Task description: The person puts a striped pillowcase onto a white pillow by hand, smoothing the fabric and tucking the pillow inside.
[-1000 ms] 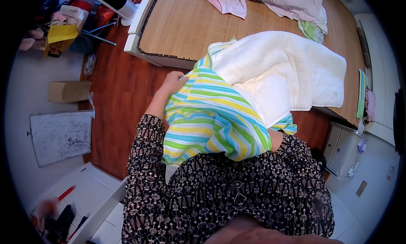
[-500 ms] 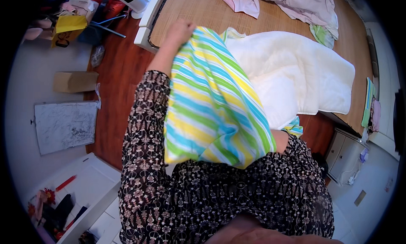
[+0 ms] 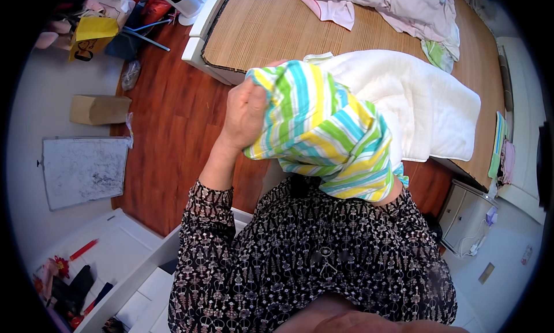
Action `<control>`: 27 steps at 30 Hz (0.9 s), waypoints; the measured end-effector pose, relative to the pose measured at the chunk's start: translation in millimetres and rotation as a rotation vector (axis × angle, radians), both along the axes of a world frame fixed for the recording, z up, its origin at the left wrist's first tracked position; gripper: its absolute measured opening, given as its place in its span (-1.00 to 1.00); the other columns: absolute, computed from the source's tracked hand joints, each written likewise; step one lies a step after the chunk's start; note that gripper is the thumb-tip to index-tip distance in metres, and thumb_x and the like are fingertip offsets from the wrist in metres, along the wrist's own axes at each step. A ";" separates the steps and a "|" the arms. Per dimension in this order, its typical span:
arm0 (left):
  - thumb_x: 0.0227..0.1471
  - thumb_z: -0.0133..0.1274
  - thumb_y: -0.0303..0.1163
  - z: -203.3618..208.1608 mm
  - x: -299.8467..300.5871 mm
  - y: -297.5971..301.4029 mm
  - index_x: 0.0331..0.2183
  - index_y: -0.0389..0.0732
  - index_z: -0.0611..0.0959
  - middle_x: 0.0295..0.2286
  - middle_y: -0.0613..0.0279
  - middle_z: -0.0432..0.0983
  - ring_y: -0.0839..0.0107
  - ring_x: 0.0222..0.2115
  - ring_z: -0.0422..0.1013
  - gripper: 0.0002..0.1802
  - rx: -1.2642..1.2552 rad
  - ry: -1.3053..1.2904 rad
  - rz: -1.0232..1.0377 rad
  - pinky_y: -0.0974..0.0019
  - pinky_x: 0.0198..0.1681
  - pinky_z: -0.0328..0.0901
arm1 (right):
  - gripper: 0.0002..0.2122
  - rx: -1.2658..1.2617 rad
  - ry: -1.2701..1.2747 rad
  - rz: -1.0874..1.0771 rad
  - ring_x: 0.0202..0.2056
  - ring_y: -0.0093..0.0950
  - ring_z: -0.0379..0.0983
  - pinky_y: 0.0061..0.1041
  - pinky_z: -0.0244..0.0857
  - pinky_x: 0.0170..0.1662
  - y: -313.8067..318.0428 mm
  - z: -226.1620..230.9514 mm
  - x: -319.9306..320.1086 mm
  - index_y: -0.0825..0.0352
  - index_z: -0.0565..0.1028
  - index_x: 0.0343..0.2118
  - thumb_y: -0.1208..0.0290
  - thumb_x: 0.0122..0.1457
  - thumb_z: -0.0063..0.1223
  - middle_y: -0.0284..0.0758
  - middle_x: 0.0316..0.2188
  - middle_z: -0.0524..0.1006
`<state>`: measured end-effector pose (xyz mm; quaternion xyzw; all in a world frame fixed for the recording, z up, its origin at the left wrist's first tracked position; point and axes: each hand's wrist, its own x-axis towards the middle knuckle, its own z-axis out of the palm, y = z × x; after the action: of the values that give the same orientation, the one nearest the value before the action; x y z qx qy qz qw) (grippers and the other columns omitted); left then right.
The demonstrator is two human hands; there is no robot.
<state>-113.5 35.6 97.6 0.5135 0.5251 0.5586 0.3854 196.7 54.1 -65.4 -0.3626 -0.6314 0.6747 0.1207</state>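
My left hand is closed on one end of a striped cloth cover in green, yellow, blue and white. The cloth is bunched up in front of my body. My right hand is under the cloth; only the right wrist shows below its lower right edge, and those fingers are hidden. Just beyond the cloth, a thick white quilt lies folded over the bed's near edge. A bit of the same stripes shows beneath the quilt by my right wrist.
The bed has a woven mat, with pink and pale bedding at its far side. On the left are a whiteboard, a cardboard box and an open white drawer. A small cabinet stands at the right.
My left hand has come down and nearer, gathering the striped cloth that was stretched out. The cloth now hangs bunched and higher off my lap. My right wrist stays beneath it.
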 end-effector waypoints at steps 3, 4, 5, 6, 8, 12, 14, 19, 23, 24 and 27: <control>-0.01 0.10 -0.21 10.1 12.7 -6.6 0.03 -0.36 0.39 -0.13 0.00 0.44 0.32 -0.13 0.39 -0.38 0.060 0.443 0.226 0.29 -0.05 0.27 | -0.59 0.000 -0.017 -0.020 -0.03 -0.40 0.36 -0.43 0.24 0.04 6.0 7.2 11.9 0.32 0.34 0.05 0.41 0.11 0.05 -0.26 -0.04 0.43; -0.06 0.15 -0.24 10.0 20.6 -10.0 0.00 -0.35 0.43 -0.17 0.03 0.47 0.29 -0.16 0.41 -0.40 0.221 0.638 0.417 0.28 -0.08 0.28 | -0.59 -0.004 -0.018 -0.016 -0.03 -0.40 0.36 -0.43 0.24 0.04 10.7 5.9 13.6 0.32 0.34 0.05 0.41 0.11 0.05 -0.26 -0.04 0.43; -0.11 0.20 -0.27 11.6 29.2 -18.8 -0.04 -0.33 0.46 -0.22 0.06 0.48 0.25 -0.21 0.43 -0.40 0.377 0.656 0.484 0.27 -0.12 0.30 | -0.59 -0.001 -0.017 -0.020 -0.03 -0.40 0.36 -0.43 0.24 0.04 10.3 7.0 12.9 0.32 0.35 0.04 0.41 0.11 0.05 -0.26 -0.04 0.43; -0.17 0.25 -0.30 13.5 38.1 -24.9 -0.07 -0.32 0.49 -0.26 0.09 0.50 0.22 -0.25 0.45 -0.41 0.532 0.677 0.548 0.26 -0.15 0.32 | -0.59 0.007 -0.010 -0.024 -0.03 -0.40 0.36 -0.43 0.24 0.04 9.6 5.9 9.3 0.32 0.35 0.04 0.41 0.11 0.05 -0.26 -0.04 0.43; -0.26 0.31 -0.34 18.3 52.8 -45.5 -0.12 -0.31 0.50 -0.31 0.10 0.50 0.17 -0.32 0.45 -0.40 0.566 0.594 0.379 0.24 -0.23 0.35 | -0.60 0.012 0.006 -0.008 -0.03 -0.40 0.36 -0.43 0.24 0.04 10.1 4.2 1.4 0.32 0.35 0.04 0.41 0.11 0.05 -0.26 -0.04 0.44; -0.25 0.30 -0.43 14.0 83.1 -46.4 -0.25 -0.32 0.54 -0.38 0.07 0.49 0.24 -0.40 0.44 -0.56 0.238 0.674 0.204 0.28 -0.33 0.36 | -0.60 0.017 0.052 0.023 -0.03 -0.40 0.36 -0.43 0.24 0.04 20.1 2.2 -16.1 0.32 0.35 0.04 0.41 0.11 0.05 -0.26 -0.05 0.44; -0.21 0.23 -0.54 -2.2 85.4 -36.4 -0.38 -0.31 0.56 -0.45 0.06 0.48 0.19 -0.47 0.43 -0.75 0.194 0.652 0.241 0.32 -0.41 0.33 | -0.60 0.009 0.070 0.033 -0.04 -0.40 0.36 -0.43 0.24 0.04 18.1 0.1 -20.4 0.32 0.35 0.04 0.41 0.11 0.05 -0.26 -0.05 0.44; -0.15 0.10 -0.65 9.9 75.8 -40.1 -0.45 -0.31 0.59 -0.56 0.12 0.46 0.23 -0.55 0.41 -0.89 0.356 0.405 0.234 0.35 -0.49 0.29 | -0.60 0.004 0.089 0.081 -0.04 -0.40 0.36 -0.42 0.24 0.04 3.1 -10.1 -32.1 0.32 0.36 0.03 0.40 0.11 0.05 -0.26 -0.05 0.44; -0.15 0.10 -0.59 37.5 81.3 -35.3 -0.46 -0.26 0.55 -0.57 0.16 0.41 0.24 -0.56 0.38 -0.90 0.421 0.516 0.039 0.33 -0.50 0.29 | -0.60 0.003 0.102 0.077 -0.04 -0.39 0.36 -0.42 0.24 0.04 -9.4 -12.1 -29.3 0.32 0.36 0.03 0.40 0.11 0.06 -0.26 -0.05 0.44; -0.15 0.10 -0.56 39.3 88.2 -35.2 -0.47 -0.24 0.53 -0.57 0.17 0.38 0.25 -0.56 0.37 -0.90 0.402 0.614 -0.040 0.32 -0.50 0.29 | -0.61 0.007 0.102 0.084 -0.04 -0.39 0.36 -0.42 0.24 0.04 -5.3 -11.9 -29.4 0.32 0.36 0.03 0.40 0.10 0.06 -0.26 -0.05 0.44; -0.17 0.10 -0.49 33.9 111.6 -32.3 -0.49 -0.20 0.48 -0.56 0.21 0.33 0.27 -0.57 0.34 -0.88 0.371 0.618 -0.207 0.29 -0.52 0.29 | -0.61 0.027 0.105 0.081 -0.04 -0.39 0.36 -0.42 0.24 0.04 2.2 -7.5 -29.3 0.32 0.36 0.02 0.40 0.10 0.06 -0.26 -0.06 0.44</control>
<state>-1.9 3.3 131.5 0.7693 0.4520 0.4209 0.1636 167.4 56.3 -72.9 -0.2991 -0.6476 0.6884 0.1311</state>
